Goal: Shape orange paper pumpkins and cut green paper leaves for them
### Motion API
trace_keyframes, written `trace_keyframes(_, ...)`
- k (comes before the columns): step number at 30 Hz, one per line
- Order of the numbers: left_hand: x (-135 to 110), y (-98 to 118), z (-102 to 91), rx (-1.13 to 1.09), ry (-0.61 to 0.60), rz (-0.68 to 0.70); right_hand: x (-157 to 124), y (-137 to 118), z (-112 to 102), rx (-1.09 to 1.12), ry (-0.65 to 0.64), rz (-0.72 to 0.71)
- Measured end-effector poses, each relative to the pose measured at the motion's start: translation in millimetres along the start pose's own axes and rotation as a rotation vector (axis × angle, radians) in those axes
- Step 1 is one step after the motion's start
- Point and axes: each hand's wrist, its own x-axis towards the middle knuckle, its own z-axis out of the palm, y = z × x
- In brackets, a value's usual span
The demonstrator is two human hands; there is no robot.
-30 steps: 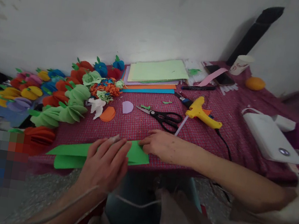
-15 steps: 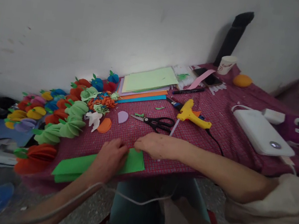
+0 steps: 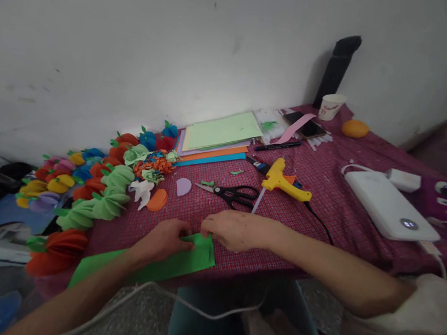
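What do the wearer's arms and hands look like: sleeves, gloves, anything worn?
Both arms are bare to the elbow at least. The left hand and right hand have no gloves; no rings, watch or bands show. A pale cream garment bunches at the right upper arm. A thin white cable runs under the left forearm.

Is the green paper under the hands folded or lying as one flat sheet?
Folded, it seems: the green paper shows a raised doubled corner between the left hand and right hand, both pressing on it at the table's edge.

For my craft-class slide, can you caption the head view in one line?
Both hands, left hand and right hand, press a folded green paper sheet at the table edge, scissors and yellow glue gun beyond.
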Motion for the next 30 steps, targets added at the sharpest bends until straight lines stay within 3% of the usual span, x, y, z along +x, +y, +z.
trace_keyframes(3,-2.9,-6.9,-9.6,-0.296,-0.002,-0.035,0.5,4.6,-6.5,0.149,0.222,0.097)
trace_keyframes(7,-16.6,-2.9,-30.3,-0.83,0.085,-0.171,7.0,10.2,-16.3,0.51,0.523,0.307)
trace_keyframes(11,-25.2,10.3,-32.1,-1.295,0.235,-0.162,15.0,6.6,-25.0,0.849,0.613,0.31)
trace_keyframes(15,-20.8,20.6,-14.2,-1.498,0.354,-0.128,17.1,0.3,-26.3,0.998,0.667,0.309)
trace_keyframes(18,-14.7,25.9,-2.8,-1.575,0.419,-0.097,14.7,-0.3,-22.1,0.928,0.744,0.266)
trace_keyframes(24,-6.3,33.4,8.0,-1.623,0.521,-0.028,9.2,-2.0,-16.5,0.506,0.761,0.181)
trace_keyframes(30,-2.2,37.5,17.0,-1.572,0.566,0.006,9.1,-2.7,-19.6,0.353,0.826,0.176)
